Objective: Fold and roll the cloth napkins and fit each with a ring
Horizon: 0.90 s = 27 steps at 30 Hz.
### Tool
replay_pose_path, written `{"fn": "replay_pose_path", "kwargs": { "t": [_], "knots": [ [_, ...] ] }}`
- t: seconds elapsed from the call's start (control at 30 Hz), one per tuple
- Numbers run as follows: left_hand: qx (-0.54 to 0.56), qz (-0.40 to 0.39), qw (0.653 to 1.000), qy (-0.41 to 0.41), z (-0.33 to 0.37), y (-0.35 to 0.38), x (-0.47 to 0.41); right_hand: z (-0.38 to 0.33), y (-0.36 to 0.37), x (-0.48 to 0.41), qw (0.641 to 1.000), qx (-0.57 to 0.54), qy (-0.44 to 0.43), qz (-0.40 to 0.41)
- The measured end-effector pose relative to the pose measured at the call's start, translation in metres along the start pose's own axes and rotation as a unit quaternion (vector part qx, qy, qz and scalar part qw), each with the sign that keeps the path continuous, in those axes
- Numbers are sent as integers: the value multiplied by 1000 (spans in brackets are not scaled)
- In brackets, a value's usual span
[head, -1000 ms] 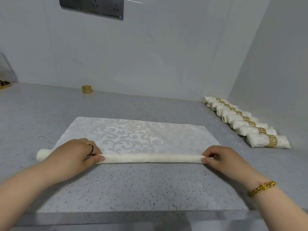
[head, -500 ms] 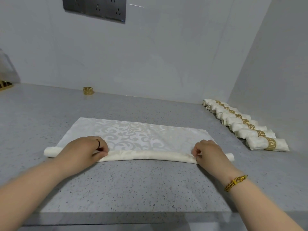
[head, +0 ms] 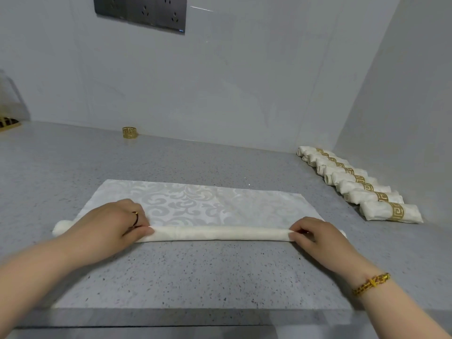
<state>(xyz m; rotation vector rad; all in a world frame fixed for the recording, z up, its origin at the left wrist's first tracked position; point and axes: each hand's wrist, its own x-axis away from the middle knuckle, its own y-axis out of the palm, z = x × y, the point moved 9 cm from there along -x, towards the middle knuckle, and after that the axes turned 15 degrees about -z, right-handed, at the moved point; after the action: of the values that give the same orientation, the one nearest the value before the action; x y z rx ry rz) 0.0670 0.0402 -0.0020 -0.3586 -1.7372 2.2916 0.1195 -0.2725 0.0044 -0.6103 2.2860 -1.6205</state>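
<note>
Napkin (head: 195, 204) flat on desk (head: 195, 277), near edge rolled up – roll's long axis runs L-R, parallel w/ desk front. L hand (head: 110, 226) & R hand (head: 315, 233) (fingers curled) grip the roll near its ends.

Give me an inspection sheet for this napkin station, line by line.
Surface: grey speckled countertop.
Job's things: white patterned napkin lies flat, its near edge rolled into a tube; loose gold ring by the back wall; row of finished napkins, rolled and ringed, along the right wall.
Clutter: gold-patterned object at the far left edge, mostly cut off.
Grips: left hand curls over the tube near its left end; right hand pinches it near its right end.
Cables: nothing seen.
Surroundings: plain grey walls; dark socket panel on the back wall.
</note>
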Motion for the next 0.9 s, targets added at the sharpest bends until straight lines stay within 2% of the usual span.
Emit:
{"fn": "replay_pose_path", "kwargs": {
  "t": [0.13, 0.23, 0.3, 0.37, 0.5, 0.7, 0.77, 0.9],
  "knots": [
    [98, -68, 991, -57, -14, 9, -15, 8, 0, -14, 997, -55, 45, -16],
    [104, -29, 991, -77, -16, -1, -19, 9, 1, -22, 996, -53, 66, -7],
    [72, 8, 995, -73, -13, -9, -19, 6, -1, -25, 997, 1, 71, 5],
    [51, 32, 997, -46, -9, -13, -19, -1, -2, -25, 996, 62, 54, 26],
    [49, -23, 998, -17, -10, -2, -15, -16, -3, -13, 990, 106, -39, 81],
    [16, -23, 1000, -14, -8, -6, -4, -15, 3, -9, 994, 101, -51, 4],
    [12, 7, 1000, -20, -6, -13, -4, -14, 1, -11, 996, 84, -30, -3],
    [34, 26, 999, -32, -12, -17, -5, 1, -4, -17, 999, -27, 18, -10]
  ]
}}
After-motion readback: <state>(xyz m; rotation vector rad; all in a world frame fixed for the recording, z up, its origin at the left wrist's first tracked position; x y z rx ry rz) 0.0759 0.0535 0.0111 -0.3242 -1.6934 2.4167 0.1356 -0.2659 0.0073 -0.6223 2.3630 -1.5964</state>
